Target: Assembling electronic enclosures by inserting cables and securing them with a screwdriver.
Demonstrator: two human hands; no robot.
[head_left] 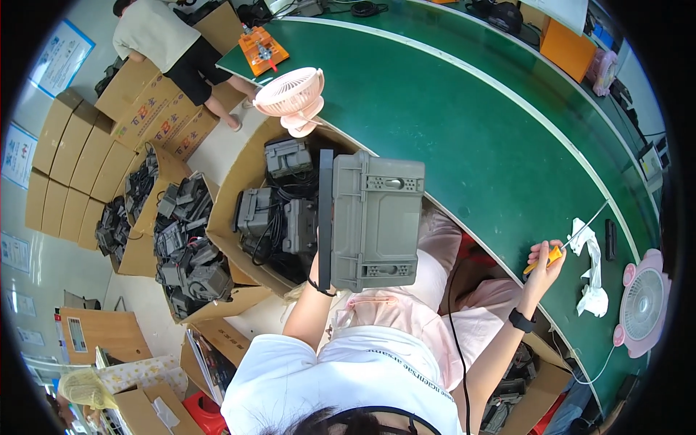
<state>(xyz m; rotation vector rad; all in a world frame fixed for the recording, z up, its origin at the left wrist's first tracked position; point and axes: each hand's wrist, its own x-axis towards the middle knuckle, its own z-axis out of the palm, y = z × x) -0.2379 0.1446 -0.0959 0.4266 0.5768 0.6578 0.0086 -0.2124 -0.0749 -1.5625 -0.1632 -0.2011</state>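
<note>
My left hand (319, 270) grips the lower edge of a grey plastic case (373, 219) and holds it up over my lap, mostly hidden behind the case. The case hangs above an open cardboard box (243, 177) packed with several more grey units and cables. My right hand (545, 255) is closed on a screwdriver (573, 238) with an orange handle, its thin shaft pointing up and right over the green table (449, 116). A black watch sits on my right wrist.
A white rag (591, 272) lies beside the screwdriver. One pink fan (293, 98) stands on the table's left edge, another pink fan (641, 301) at the right. Further open boxes of grey units (185, 246) sit on the floor. Another person (167, 43) bends over cartons far left.
</note>
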